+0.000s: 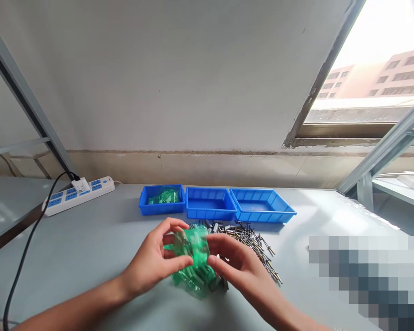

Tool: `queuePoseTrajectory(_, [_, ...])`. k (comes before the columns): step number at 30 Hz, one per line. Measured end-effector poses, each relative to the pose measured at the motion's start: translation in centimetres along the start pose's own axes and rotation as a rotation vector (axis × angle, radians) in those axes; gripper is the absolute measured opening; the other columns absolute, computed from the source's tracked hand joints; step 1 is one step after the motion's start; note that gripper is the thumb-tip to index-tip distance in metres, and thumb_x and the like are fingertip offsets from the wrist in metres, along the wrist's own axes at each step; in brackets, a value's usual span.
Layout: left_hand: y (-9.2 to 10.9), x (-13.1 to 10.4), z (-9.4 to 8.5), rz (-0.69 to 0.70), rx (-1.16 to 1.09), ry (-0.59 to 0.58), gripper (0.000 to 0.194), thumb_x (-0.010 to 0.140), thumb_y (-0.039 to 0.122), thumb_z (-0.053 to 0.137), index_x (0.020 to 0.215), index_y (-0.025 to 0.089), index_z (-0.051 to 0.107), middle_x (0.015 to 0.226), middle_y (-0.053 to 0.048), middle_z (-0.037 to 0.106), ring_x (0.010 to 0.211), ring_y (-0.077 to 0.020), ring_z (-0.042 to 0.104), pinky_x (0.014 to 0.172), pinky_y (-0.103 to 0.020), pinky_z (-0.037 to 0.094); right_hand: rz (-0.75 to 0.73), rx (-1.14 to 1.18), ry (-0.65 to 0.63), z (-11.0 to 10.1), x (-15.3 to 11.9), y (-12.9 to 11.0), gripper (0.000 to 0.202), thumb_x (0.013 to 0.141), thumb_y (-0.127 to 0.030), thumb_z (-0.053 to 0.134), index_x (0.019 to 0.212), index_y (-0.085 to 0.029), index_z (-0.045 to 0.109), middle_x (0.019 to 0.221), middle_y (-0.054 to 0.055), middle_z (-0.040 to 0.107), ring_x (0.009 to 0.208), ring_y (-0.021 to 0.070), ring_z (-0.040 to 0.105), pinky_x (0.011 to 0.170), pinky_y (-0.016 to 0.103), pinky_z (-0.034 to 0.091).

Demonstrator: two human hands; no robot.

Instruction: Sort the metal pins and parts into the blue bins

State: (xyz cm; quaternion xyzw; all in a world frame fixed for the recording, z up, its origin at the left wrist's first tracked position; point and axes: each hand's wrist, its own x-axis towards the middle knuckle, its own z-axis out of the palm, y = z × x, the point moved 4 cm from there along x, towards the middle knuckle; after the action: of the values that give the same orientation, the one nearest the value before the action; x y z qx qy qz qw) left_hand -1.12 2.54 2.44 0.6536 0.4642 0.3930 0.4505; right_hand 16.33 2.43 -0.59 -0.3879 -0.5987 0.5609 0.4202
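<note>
My left hand (155, 259) and my right hand (239, 266) close from both sides on a clump of green translucent plastic pieces (195, 243), slightly blurred. More green plastic pieces (195, 278) lie on the table right below. Behind and to the right of my right hand spreads a pile of thin metal rods (253, 241), some dark and some brass-coloured. A few small silvery metal parts (215, 227) show at the pile's left end. My hands hide part of the pile.
Three blue bins stand in a row at the back: the left bin (162, 211) holds green pieces, while the middle bin (211, 214) and right bin (265, 216) show bare floors. A white power strip (79, 195) with a black cable (29, 241) lies on the left. Metal frame posts flank the table (124, 243).
</note>
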Motion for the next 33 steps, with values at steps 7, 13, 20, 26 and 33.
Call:
queuePoseTrajectory(7, [-0.1,-1.2,0.9,-0.017,-0.078,0.083,0.015,0.073,0.013,0.066,0.083,0.02,0.056,0.081,-0.002,0.064,0.079,-0.018,0.064,0.067,-0.029,0.055,0.004,-0.007,0.062,-0.3,0.3,0.0,0.019,0.073,-0.032,0.067,0.071,-0.017,0.055,0.063,-0.002,0.053,0.054,0.0093,0.047,0.047,0.021,0.04])
queuePoseTrajectory(13, [2.3,-2.2,0.4,0.861,0.468,0.071,0.022,0.084,0.002,0.052,0.072,0.019,0.059,0.085,-0.006,0.07,0.088,-0.0202,0.06,0.077,-0.033,0.052,-0.748,-0.572,0.216,-0.4,-1.1,-2.8,0.023,0.078,-0.003,0.047,0.067,-0.021,0.056,0.084,0.004,0.059,0.078,0.0158,0.057,0.064,0.028,0.049])
queuePoseTrajectory(20, [2.6,-3.0,0.5,1.097,0.77,0.18,0.03,0.093,0.007,0.042,0.073,0.018,0.062,0.084,-0.006,0.07,0.09,-0.0195,0.055,0.087,-0.038,0.047,-0.982,-0.754,0.337,-0.1,-1.9,-4.0,0.03,0.077,0.006,0.05,0.064,-0.02,0.056,0.091,0.005,0.056,0.086,0.0184,0.052,0.069,0.032,0.047])
queuePoseTrajectory(26, [2.3,-2.8,0.2,1.016,0.635,0.163,0.021,0.089,0.005,0.048,0.079,0.018,0.061,0.084,-0.006,0.069,0.094,-0.0213,0.058,0.089,-0.04,0.047,-0.921,-0.685,0.283,-0.2,-1.5,-3.9,0.027,0.08,0.003,0.05,0.069,-0.021,0.055,0.088,0.004,0.061,0.086,0.0181,0.055,0.072,0.033,0.048])
queuePoseTrajectory(33, [1.3,-1.2,0.1,0.253,0.19,0.099,0.005,0.082,0.018,0.059,0.078,0.019,0.056,0.068,0.0,0.065,0.063,-0.015,0.063,0.06,-0.025,0.051,-0.407,-0.363,0.179,-1.1,-0.3,-1.4,0.013,0.086,-0.023,0.056,0.098,-0.023,0.055,0.068,-0.001,0.062,0.065,0.0151,0.061,0.062,0.028,0.05])
